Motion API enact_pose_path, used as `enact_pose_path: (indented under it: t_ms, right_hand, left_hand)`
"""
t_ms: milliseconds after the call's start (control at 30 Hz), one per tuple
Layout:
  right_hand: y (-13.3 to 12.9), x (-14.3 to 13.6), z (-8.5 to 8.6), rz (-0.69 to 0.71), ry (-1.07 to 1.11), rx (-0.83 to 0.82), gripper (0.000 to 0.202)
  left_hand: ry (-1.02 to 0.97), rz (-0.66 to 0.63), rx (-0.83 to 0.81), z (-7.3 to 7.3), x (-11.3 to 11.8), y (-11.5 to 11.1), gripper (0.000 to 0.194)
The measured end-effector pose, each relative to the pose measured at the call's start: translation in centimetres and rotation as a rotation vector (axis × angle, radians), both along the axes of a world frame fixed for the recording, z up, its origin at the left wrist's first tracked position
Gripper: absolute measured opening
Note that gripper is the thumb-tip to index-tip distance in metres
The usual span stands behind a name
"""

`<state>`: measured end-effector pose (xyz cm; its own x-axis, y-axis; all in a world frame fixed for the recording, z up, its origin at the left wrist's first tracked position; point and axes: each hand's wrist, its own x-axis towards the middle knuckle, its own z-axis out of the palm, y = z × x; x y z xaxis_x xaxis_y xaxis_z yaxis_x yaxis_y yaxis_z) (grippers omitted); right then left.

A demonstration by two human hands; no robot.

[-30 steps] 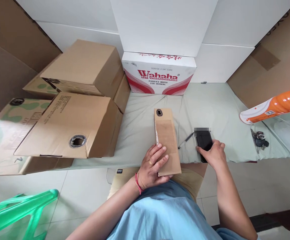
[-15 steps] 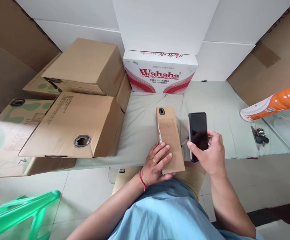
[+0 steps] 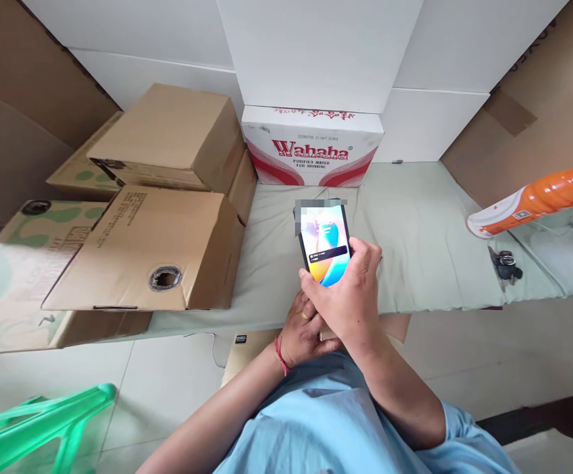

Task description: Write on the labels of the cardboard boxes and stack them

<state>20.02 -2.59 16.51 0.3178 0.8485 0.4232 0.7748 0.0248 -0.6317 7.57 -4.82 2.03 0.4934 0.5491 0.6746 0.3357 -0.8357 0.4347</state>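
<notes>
My right hand (image 3: 348, 296) is closed around a smartphone (image 3: 324, 247), gripping it by its two sides. Its lit screen faces up, showing a colourful lock screen with a dark notification bar; a grey blur covers its top. Below and left of it, my left hand (image 3: 303, 336), with a ring and red string bracelet, lies flat by a small cardboard box. The phone and my right hand cover almost all of that box and the left fingertips.
Several cardboard boxes (image 3: 143, 243) are stacked at the left. A white and red Wahaba-style water carton, printed Wahaha (image 3: 310, 155), stands at the back. To the right are an orange bottle (image 3: 537, 197) and keys (image 3: 506, 265). A green stool (image 3: 44, 421) is on the floor.
My right hand has carried the phone leftward from beside the small box to over it. The dark screen is now lit. My left hand has stayed in place.
</notes>
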Motion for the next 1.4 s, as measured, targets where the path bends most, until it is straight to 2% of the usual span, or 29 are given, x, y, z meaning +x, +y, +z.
enact_pose_path:
  t_ms: [133,267,367,467,567,633,733,867,1033,1133,1200,1267,1333,1400]
  right_hand:
    - [-0.1,-0.1,-0.2,-0.001,-0.007,-0.011,0.075]
    - [-0.1,-0.1,-0.2,-0.002,-0.034,0.002,0.075]
    - [-0.1,1.2,-0.2,0.004,-0.071,0.031,0.075]
    - [-0.7,4.6,-0.8,-0.036,-0.131,0.041,0.074]
    - [-1.8,9.5,-2.3,-0.159,-0.182,-0.021,0.074]
    - [-2.8,12.9,-3.7,-0.271,-0.182,-0.124,0.077]
    - [-4.6,17.2,-6.0,-0.421,-0.165,-0.372,0.086]
    - [-6.2,20.0,-8.5,-0.469,-0.213,-0.658,0.09]
    - [-5.7,19.4,-9.7,-0.366,-0.27,-0.743,0.088]
    - [-5.0,17.8,-9.1,-0.243,-0.267,-0.597,0.085]
    - [-5.1,16.2,-8.1,-0.059,-0.151,-0.43,0.083]
    - [-5.6,14.4,-6.9,0.192,0.059,-0.309,0.079]
    - [-6.3,12.5,-5.8,0.398,0.254,-0.259,0.079]
    - [-6.9,10.9,-5.1,0.503,0.372,-0.256,0.083]
  left_hand:
    - [0.003,0.002,0.011,-0.2,0.1,0.0,0.067]
    - [-0.017,-0.004,0.022,0.4,0.1,0.2,0.066]
    - [-0.01,-0.026,-0.013,0.8,0.0,0.3,0.065]
    - [-0.038,-0.035,-0.023,0.9,-0.1,0.3,0.077]
    - [-0.068,-0.036,-0.009,1.0,0.0,0.3,0.085]
    - [-0.071,-0.034,-0.001,1.0,0.1,0.2,0.085]
    - [-0.058,-0.024,-0.001,1.1,0.2,0.0,0.085]
    - [-0.029,-0.007,-0.013,1.4,0.1,-0.2,0.086]
    - [-0.026,-0.027,-0.036,2.3,0.0,-0.3,0.085]
    - [-0.016,-0.001,-0.044,2.4,-0.1,-0.7,0.083]
    - [-0.027,0.055,-0.069,2.2,-0.3,-1.2,0.085]
    - [-0.068,0.131,-0.121,1.9,-0.6,-1.8,0.091]
    - [-0.128,0.19,-0.217,1.7,-0.9,-2.2,0.102]
    - [-0.175,0.198,-0.336,2.0,-1.3,-2.4,0.11]
